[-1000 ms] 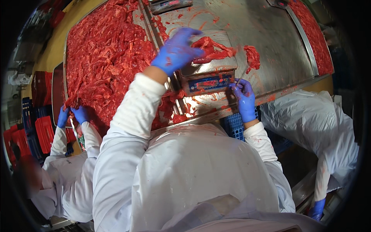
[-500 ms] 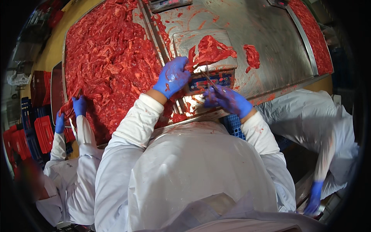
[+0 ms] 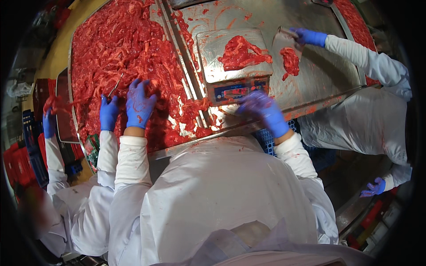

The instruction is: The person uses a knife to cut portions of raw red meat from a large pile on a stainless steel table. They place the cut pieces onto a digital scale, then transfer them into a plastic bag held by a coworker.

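My left hand (image 3: 140, 104), in a blue glove, lies on the pile of red meat strips (image 3: 128, 53) with its fingers spread. My right hand (image 3: 264, 111), also gloved in blue, hovers by the front of a bench scale (image 3: 208, 53). Motion smears its fingers, so whatever it holds cannot be made out. On the scale's metal plate rests a cut of raw meat (image 3: 242, 52). A smaller piece of meat (image 3: 289, 61) lies on the steel table just right of the scale.
At left, a co-worker's hand (image 3: 108, 114) holds a thin blade beside my left hand; their other hand (image 3: 49, 124) has a meat strip. From the right, another person's hand (image 3: 312, 37) grips a flat grey thing near the smaller piece. A metal divider (image 3: 184, 62) borders the pile.
My left hand has gone from the scale's edge leftward onto the meat pile. My right hand, which held a knife, is now blurred. The right co-worker's arm has come over the table.
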Action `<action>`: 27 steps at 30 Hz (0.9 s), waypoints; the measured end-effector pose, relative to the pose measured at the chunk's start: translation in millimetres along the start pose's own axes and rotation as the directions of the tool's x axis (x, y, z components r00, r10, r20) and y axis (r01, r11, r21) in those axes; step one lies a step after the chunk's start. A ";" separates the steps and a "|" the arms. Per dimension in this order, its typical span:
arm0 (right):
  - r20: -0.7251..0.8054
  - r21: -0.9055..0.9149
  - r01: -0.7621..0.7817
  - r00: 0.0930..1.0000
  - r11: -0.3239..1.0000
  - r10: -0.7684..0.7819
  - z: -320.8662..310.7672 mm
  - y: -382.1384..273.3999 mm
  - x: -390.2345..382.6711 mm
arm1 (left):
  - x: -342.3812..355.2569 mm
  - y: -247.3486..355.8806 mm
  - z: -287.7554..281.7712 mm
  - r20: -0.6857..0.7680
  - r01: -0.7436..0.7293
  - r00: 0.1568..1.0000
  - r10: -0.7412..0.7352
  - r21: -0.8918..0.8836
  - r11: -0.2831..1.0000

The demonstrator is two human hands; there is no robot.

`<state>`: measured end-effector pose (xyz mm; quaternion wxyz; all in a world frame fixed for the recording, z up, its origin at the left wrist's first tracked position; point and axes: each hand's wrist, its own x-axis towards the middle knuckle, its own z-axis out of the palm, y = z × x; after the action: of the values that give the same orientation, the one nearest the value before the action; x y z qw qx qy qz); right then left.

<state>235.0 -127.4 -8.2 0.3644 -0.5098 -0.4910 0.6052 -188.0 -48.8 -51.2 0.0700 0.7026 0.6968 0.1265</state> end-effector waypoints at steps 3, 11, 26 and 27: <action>-0.439 0.325 0.282 0.890 0.903 -0.121 -62.7 27.1 8.3 | 17.0 33.5 5.9 -0.056 -0.072 0.997 0.059 -0.273 0.959; -0.401 -0.426 0.194 0.835 0.884 -0.376 -21.9 8.5 134.0 | 51.1 222.9 20.7 0.128 -0.529 0.815 0.564 -0.231 0.817; 0.358 0.082 -0.246 0.912 0.966 0.201 -29.9 -17.1 21.4 | 32.0 162.9 19.8 0.072 -0.408 0.885 0.461 -0.358 0.840; 0.361 0.146 -0.286 0.907 0.947 0.218 -29.3 -14.2 26.2 | 30.6 167.3 18.0 0.063 -0.401 0.890 0.451 -0.361 0.842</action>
<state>257.1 -92.6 -1.2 0.2408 -0.4187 -0.4141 0.7715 -22.3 -20.1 -20.1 0.2103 0.8247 0.4833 0.2049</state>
